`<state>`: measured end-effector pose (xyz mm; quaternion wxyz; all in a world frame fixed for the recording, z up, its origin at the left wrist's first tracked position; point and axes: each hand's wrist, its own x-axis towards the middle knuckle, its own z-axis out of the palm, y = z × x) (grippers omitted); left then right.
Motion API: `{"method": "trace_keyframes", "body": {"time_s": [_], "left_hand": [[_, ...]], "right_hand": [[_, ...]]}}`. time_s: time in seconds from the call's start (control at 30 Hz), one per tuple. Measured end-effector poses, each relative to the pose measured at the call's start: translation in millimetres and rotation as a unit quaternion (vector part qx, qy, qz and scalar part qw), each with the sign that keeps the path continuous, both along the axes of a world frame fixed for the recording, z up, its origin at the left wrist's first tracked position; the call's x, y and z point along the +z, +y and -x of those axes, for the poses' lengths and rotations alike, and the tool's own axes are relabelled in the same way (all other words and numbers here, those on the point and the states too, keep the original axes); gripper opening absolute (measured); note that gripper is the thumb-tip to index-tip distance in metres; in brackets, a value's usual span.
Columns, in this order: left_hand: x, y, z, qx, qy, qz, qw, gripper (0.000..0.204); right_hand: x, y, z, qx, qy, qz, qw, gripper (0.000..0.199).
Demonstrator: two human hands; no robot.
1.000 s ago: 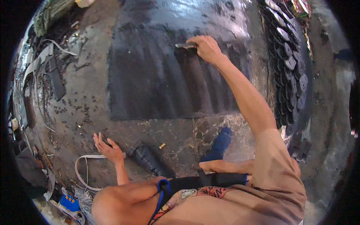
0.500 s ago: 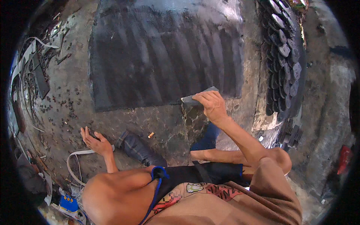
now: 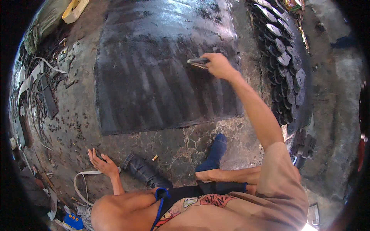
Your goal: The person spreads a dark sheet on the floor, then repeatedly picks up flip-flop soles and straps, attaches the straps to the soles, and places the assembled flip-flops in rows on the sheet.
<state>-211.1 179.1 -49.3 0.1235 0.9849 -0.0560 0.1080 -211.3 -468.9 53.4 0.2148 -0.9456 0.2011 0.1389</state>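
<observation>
A large dark sheet [image 3: 146,86] with pale streaks and a wet-looking shine at its far end lies on the floor in front of me. Over its right half, my right hand [image 3: 220,66] grips a flat grey spreader-like piece [image 3: 198,61], closed around one end. Whether the piece touches the sheet cannot be made out. My left hand [image 3: 104,163] is low at the left by the floor, fingers stretched and holding nothing. Beside it runs a pale strap [image 3: 79,181], and a dark denim-like trouser leg [image 3: 145,171] lies to its right.
Overlapping dark sole-shaped pieces [image 3: 287,77] are piled along the right. Strips and scraps [image 3: 46,94] clutter the left, with small dark bits on the floor. A cigarette-butt-like stub [image 3: 155,158] lies near my blue-socked foot [image 3: 212,154]. A yellowish container [image 3: 74,10] stands far left.
My right hand has carried the grey piece from the sheet's near edge farther out over it, and the arm is now more extended. The view has shifted slightly. My left hand stays open.
</observation>
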Motion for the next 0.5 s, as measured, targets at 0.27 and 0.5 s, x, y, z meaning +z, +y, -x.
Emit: {"method": "trace_keyframes", "body": {"time_s": [0.27,0.5], "left_hand": [[-7.1,10.9,0.4,-0.023,0.000,0.011,1.000,0.044],[-2.7,9.4,1.8,-0.031,0.001,-0.008,0.999,0.043]], "right_hand": [[-36.7,48.8,89.3,0.141,-0.209,0.069,0.965,0.040],[-14.8,107.7,172.3,0.115,-0.124,0.051,0.984,0.037]]}}
